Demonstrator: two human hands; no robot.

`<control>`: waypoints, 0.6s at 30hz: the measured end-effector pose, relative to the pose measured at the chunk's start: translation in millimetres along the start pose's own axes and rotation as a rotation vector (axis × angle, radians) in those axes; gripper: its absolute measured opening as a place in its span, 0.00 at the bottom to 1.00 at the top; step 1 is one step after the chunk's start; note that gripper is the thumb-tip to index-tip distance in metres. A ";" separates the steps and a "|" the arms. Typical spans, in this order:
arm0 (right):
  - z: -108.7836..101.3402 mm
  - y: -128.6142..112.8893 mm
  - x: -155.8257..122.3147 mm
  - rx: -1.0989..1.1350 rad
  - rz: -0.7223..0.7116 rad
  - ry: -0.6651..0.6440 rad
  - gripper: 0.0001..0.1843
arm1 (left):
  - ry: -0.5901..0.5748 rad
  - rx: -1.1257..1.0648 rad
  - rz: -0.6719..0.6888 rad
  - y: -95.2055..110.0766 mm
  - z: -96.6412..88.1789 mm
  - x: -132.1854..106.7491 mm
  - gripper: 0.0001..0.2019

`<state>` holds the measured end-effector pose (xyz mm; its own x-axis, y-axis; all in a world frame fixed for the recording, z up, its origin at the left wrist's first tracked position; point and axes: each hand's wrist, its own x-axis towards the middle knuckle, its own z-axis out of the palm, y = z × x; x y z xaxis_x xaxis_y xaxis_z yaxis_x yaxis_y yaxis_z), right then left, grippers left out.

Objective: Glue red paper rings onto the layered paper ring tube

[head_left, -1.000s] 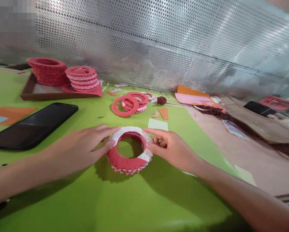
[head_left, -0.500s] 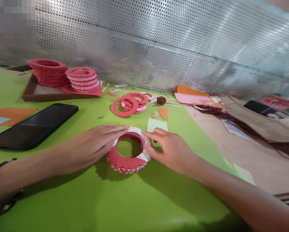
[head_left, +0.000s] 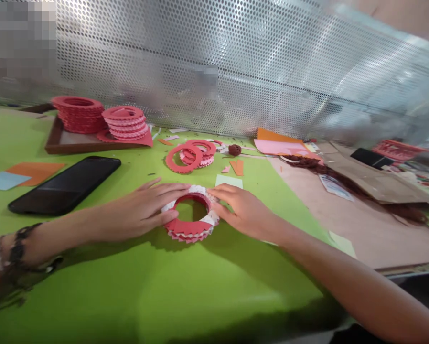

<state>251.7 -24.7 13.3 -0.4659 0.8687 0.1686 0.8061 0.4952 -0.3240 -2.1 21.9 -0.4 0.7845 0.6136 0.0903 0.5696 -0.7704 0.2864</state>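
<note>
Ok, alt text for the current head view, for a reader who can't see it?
A left hand and a right hand touch opposite sides of a red and white paper ring on a green table. Beyond are loose rings; a phone and a tray with two ring stacks sit toward the left.

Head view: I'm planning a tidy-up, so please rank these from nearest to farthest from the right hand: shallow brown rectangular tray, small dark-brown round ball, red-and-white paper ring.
1. Red-and-white paper ring: touching the right hand, on its left.
2. Small dark-brown round ball: ahead of the hand.
3. Shallow brown rectangular tray: far to the left, toward the back.
</note>
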 end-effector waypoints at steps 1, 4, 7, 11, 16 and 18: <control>-2.0 1.7 0.5 0.069 0.016 0.025 0.24 | -0.008 0.010 0.000 1.0 -4.5 2.7 0.30; -6.0 7.5 3.2 0.243 0.111 0.092 0.25 | 0.040 0.051 0.018 9.8 -18.0 17.1 0.33; -4.4 14.2 8.0 0.309 0.178 0.140 0.23 | 0.099 0.052 0.103 23.3 -20.7 40.6 0.34; -1.2 24.2 13.2 0.330 0.276 0.339 0.21 | 0.004 -0.007 0.191 34.5 -3.2 69.7 0.29; -6.6 29.2 14.2 0.383 0.371 0.476 0.21 | -0.054 0.024 0.146 35.5 17.6 76.7 0.29; -6.9 28.6 14.6 0.350 0.377 0.442 0.19 | -0.038 0.046 0.142 37.9 19.1 74.6 0.29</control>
<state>270.5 2.2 12.9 0.0771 0.9424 0.3256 0.6835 0.1878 -0.7054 82.7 35.2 -1.0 0.8661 0.4915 0.0908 0.4622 -0.8568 0.2288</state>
